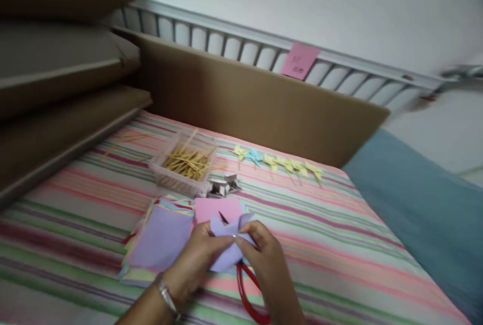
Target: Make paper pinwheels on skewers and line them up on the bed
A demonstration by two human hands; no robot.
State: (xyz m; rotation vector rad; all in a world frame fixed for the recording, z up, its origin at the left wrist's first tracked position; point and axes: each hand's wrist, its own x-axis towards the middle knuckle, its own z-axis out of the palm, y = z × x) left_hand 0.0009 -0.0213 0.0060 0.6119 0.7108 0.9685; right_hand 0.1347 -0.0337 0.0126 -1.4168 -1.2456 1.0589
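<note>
"Where's the folded purple paper (225, 262)?"
"Between the fingers (260, 230) of the left hand (196, 248) and right hand (264, 247), over the red-handled scissors (240, 285)."
"And their grip?"
"Both clamped on it."

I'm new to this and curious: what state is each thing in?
Purple sheet: partly folded, pinched by left hand and right hand
Red-handled scissors: partly hidden; open or shut unclear
Plastic bin: open, holding sticks
Paper stack: uneven, edges splayed
Pinwheels: assembled, lying in a row
Small container: seems open
Cardboard panel: standing upright
</note>
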